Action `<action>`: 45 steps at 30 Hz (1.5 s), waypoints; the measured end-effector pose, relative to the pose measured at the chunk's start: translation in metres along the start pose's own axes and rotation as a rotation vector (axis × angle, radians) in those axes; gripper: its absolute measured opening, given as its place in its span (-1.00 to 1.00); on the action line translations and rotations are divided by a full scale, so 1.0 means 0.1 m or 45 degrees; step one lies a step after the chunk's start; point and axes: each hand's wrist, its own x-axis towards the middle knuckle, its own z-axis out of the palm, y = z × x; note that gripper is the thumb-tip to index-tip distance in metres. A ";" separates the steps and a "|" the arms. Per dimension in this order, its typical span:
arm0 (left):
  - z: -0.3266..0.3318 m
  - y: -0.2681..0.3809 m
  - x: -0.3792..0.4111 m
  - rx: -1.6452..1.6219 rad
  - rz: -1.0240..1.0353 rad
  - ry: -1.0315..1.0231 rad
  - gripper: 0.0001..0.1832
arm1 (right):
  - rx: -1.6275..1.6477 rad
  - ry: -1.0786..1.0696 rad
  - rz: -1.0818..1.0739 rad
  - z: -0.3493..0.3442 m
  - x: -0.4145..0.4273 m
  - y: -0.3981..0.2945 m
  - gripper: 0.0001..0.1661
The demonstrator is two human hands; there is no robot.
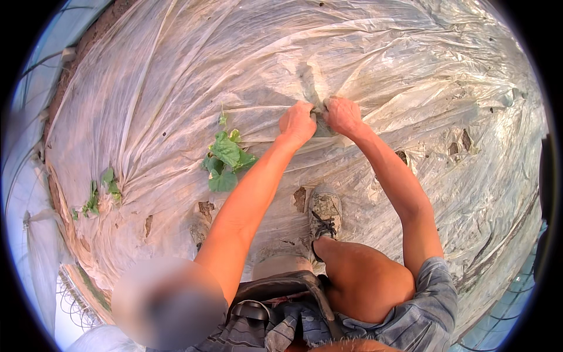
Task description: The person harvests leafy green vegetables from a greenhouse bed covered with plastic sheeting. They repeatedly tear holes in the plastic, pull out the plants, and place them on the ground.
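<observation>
A wrinkled sheet of clear plastic mulch film covers the ground before me. My left hand and my right hand are close together, each with curled fingers pinching the film. Between them the plastic is bunched, and a raised fold runs away from the fists. What lies under the film there is hidden. Left of my left forearm, a green leafy seedling with broad leaves stands out above the plastic.
More green plants poke through at the far left. Torn holes in the film show soil. My laced shoe rests on the plastic. A greenhouse wall of plastic sheeting curves along the left, and a strip of bare soil runs beside it.
</observation>
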 end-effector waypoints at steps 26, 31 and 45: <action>-0.14 0.02 0.14 -1.179 -0.632 -0.561 -0.80 | 0.254 0.104 -0.078 -0.04 -0.04 0.03 -0.91; -0.10 -0.05 0.07 -1.163 -0.461 -0.461 -0.80 | 0.175 0.163 -0.195 -0.02 -0.02 0.00 -0.89; 0.24 0.05 0.15 -0.121 -0.174 0.267 -0.77 | 0.186 0.390 -0.049 0.16 0.04 0.01 -0.87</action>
